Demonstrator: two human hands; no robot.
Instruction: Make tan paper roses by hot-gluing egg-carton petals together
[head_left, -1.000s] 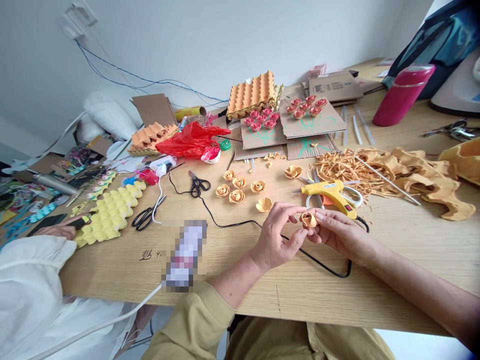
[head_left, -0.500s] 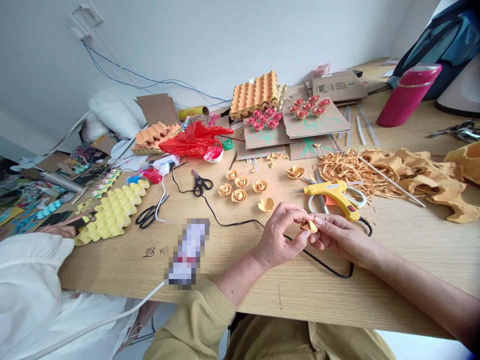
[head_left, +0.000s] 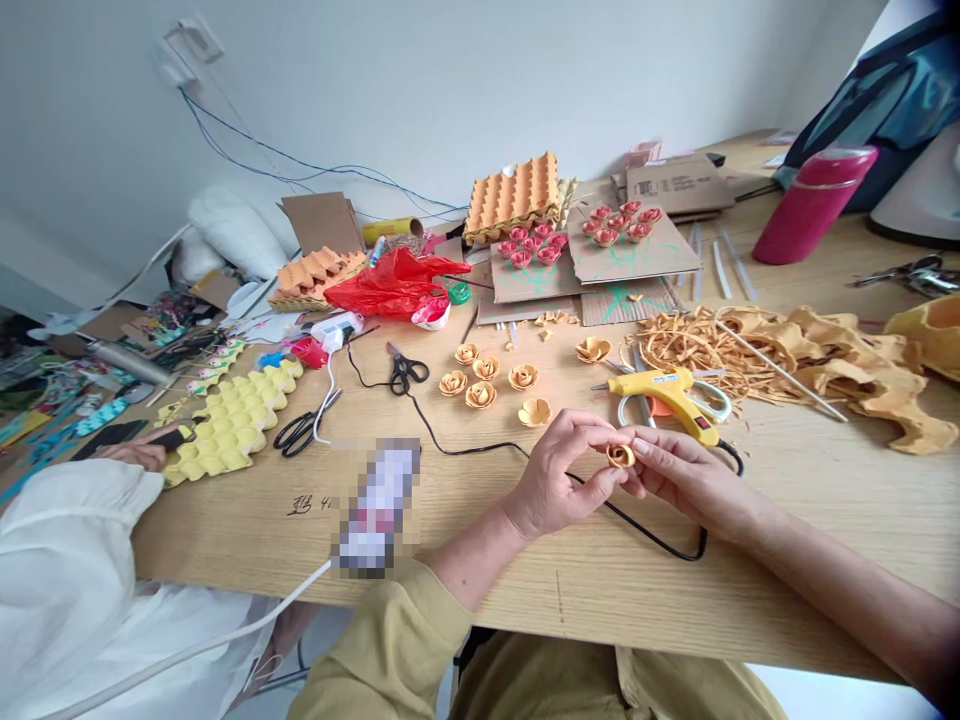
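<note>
A small orange-yellow paper-pulp flower (head_left: 620,456) with a rolled centre is pinched between both hands above the near table. My left hand (head_left: 566,465) closes its thumb and fingertips on the flower's left side. From the right, my right hand (head_left: 675,470) grips the other side with thumb and fingers. Just behind them lies a yellow glue gun (head_left: 664,392), its nozzle to the left and its black cord running under my hands. Several finished-looking flowers (head_left: 481,394) sit to the left, near an open petal cup (head_left: 535,411) and another flower (head_left: 593,349).
Orange pulp strips (head_left: 675,345) and cut egg tray pieces (head_left: 892,375) lie right. Pink-red flowers (head_left: 628,222) stand on cardboard (head_left: 637,258) at the back, near a pink bottle (head_left: 814,205). Scissors (head_left: 409,372) and a phone (head_left: 379,505) lie left. A co-worker's hand (head_left: 139,450) touches a yellow egg tray (head_left: 232,420).
The flower has turned in my fingers, so its spiral centre now faces up toward me. At the left, the co-worker's sleeve and hand have shifted slightly right.
</note>
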